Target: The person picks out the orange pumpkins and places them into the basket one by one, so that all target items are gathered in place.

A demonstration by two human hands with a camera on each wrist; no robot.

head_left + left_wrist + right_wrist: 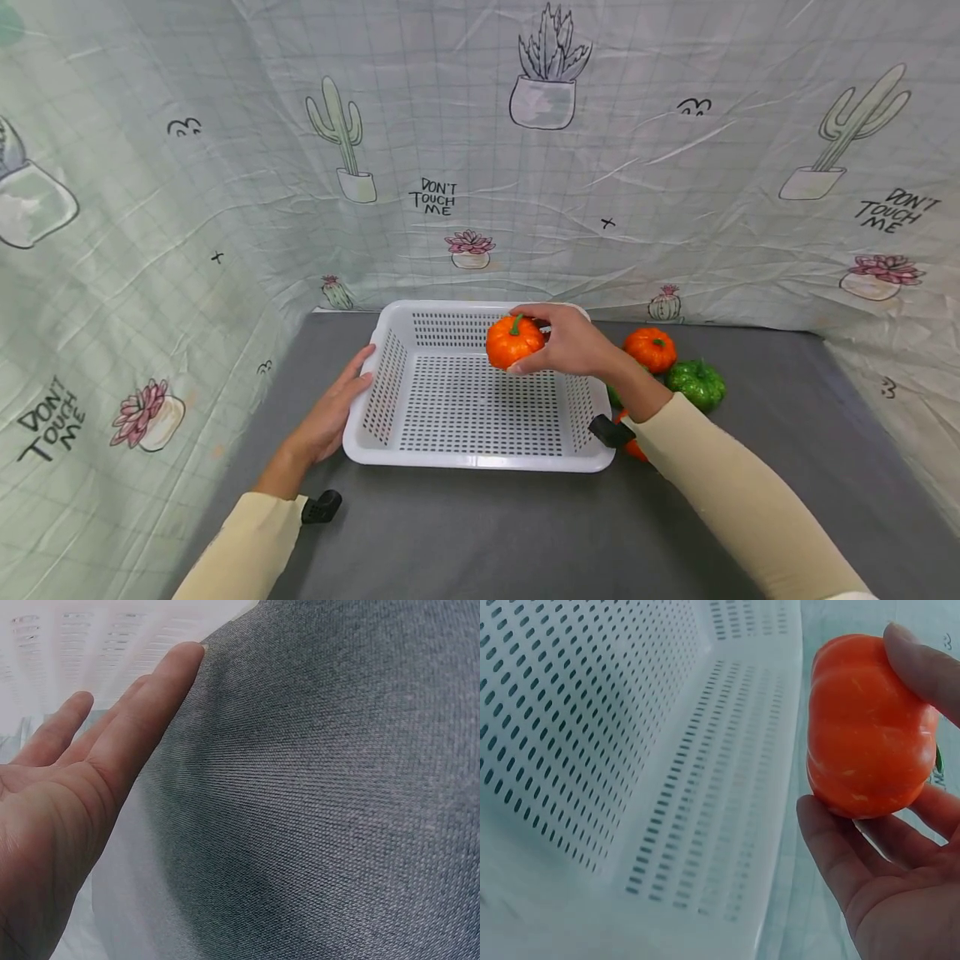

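Note:
An orange pumpkin [513, 343] with a green stem is held by my right hand [564, 340] above the white perforated basket [480, 461]. Thumb and fingers grip it from opposite sides, as the right wrist view shows of the same pumpkin [871, 727]. Nothing lies in the visible part of the basket. At the basket's left side, my left hand [330, 414] touches the outer wall and rim with its fingers extended. In the left wrist view those straight fingers [142, 712] lie against the white basket wall [127, 637].
To the right of the basket sit another orange pumpkin [649, 349] and a green pumpkin [696, 385]. More green and orange pieces are partly hidden behind my right forearm. A grey cloth [480, 533] covers the table. Cactus-printed sheets [480, 150] hang behind and at the sides.

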